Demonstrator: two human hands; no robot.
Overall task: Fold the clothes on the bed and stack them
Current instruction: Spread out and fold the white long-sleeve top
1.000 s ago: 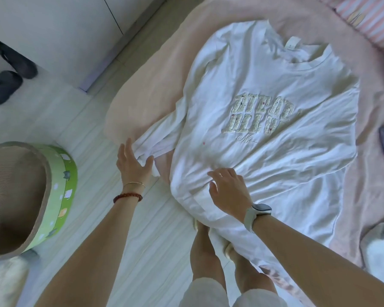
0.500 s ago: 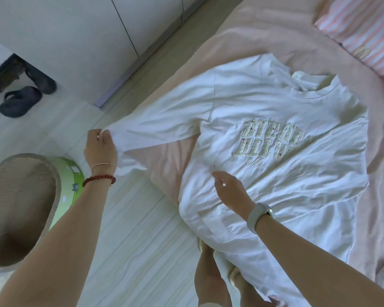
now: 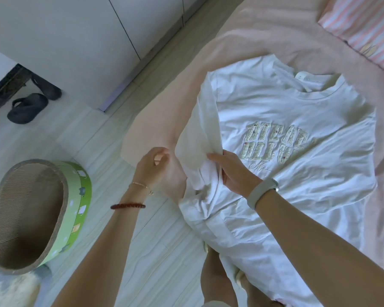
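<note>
A white sweatshirt (image 3: 297, 134) lies face up on the pink bed (image 3: 253, 36), with its embroidered letters (image 3: 277, 142) showing on the chest and its collar pointing to the head of the bed. Its lower hem hangs over the bed edge, in front of the person's legs.

The sleeve (image 3: 197, 138) on the floor side of the sweatshirt is bunched and folded in toward the chest. The right hand (image 3: 233, 171), which wears a grey watch (image 3: 262, 191) on the wrist, has its fingers curled around this bunched fabric, just beside the letters. The left hand (image 3: 153, 167) is close to it, at the sweatshirt's floor-side edge, with the fingers curled; it seems to pinch the sleeve end, but I cannot tell this for sure. Its wrist carries a thin gold chain and a red bead bracelet (image 3: 128, 206). The two hands are near each other but do not touch.

A striped pink pillow (image 3: 364, 29) lies beyond the sweatshirt's collar. On the floor, well apart from the sweatshirt, stands a round green cardboard basket (image 3: 75, 207), and farther away are dark slippers (image 3: 29, 105) beside the white wardrobe (image 3: 75, 41).
</note>
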